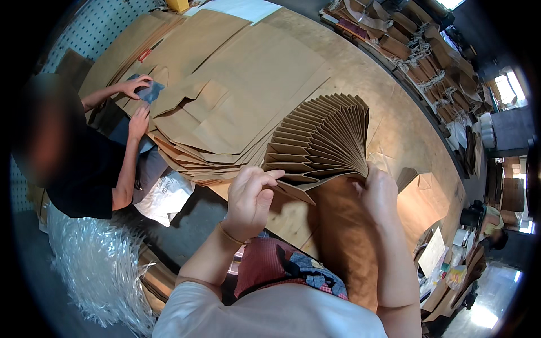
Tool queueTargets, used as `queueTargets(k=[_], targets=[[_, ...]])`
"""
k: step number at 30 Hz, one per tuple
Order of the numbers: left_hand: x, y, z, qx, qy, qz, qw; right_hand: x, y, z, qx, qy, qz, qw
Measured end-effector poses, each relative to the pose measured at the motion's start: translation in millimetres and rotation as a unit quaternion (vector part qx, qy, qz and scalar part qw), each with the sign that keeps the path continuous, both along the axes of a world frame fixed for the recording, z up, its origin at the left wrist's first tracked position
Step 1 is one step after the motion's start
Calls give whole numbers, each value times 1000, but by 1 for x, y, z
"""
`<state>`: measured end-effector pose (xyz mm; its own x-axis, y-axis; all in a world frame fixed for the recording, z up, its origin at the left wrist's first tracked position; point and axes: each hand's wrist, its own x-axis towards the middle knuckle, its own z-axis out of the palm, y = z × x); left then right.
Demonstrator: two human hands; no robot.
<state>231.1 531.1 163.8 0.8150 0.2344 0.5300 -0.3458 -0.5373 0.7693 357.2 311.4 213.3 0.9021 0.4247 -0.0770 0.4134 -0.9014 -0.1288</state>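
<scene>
A stack of brown paper bags (pixel 315 138) is spread into a fan in front of me, its folded edges splayed like pleats. My right hand (pixel 378 188) grips the gathered right end of the fan. At the lower left edge, fingertips of my left hand (pixel 251 197) touch the nearest folds; its fingers are bent and the thumb stands apart from them. Brown paper (pixel 344 225) hangs below the fan, between my forearms, over the table edge.
Large flat sheets of brown paper (pixel 270 62) lie piled on the wooden table (pixel 315 34). At the left, a co-worker's hands (pixel 135 87) hold a bluish piece. Clear plastic strips (pixel 93 265) heap at lower left. Bundled bags (pixel 422 62) line the far right; another bag stack (pixel 425 194) sits nearer.
</scene>
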Motion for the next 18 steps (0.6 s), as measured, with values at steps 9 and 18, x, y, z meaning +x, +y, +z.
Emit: queueTargets(k=[9,18], targets=[[4,-14,13,-210,198,-24,957,1,-1,-1,4,-11,11,1000],[28,2,20,86,32,23,996,0,-1,-2,11,-20,9,1000]])
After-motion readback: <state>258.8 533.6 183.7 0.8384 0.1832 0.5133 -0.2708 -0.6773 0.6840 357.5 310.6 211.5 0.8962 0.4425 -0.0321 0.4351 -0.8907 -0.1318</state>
